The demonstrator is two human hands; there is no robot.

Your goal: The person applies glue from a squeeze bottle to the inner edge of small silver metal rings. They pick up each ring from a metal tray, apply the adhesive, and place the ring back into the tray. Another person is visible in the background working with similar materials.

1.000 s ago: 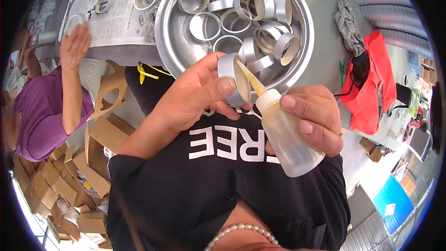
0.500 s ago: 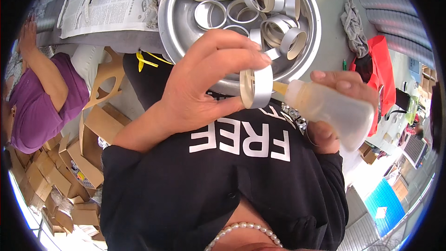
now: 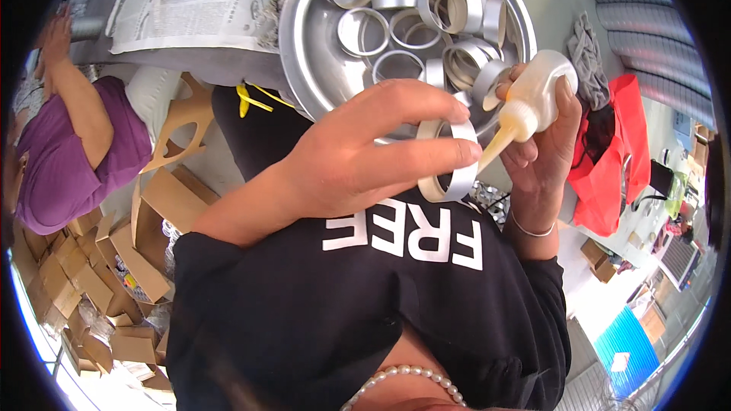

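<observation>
My left hand is closed on a silver ring with a pale inside, held upright by its edge over my lap. In my right hand is a clear squeeze bottle, its base raised and its yellowish nozzle slanting down to the ring's right side. Whether the tip touches the ring I cannot tell. Just beyond the hands sits a round metal basin holding several similar rings, such as a ring lying near its left side.
Newspaper with a couple of rings lies on the table at left. A grey cloth, a red bag and stacked grey tubes are at right. A person in purple sits at left, above cardboard boxes.
The bottle has swung from base-low to base-high, its nozzle now pointing down and left. My left hand and the ring have shifted right; the ring has turned a little.
</observation>
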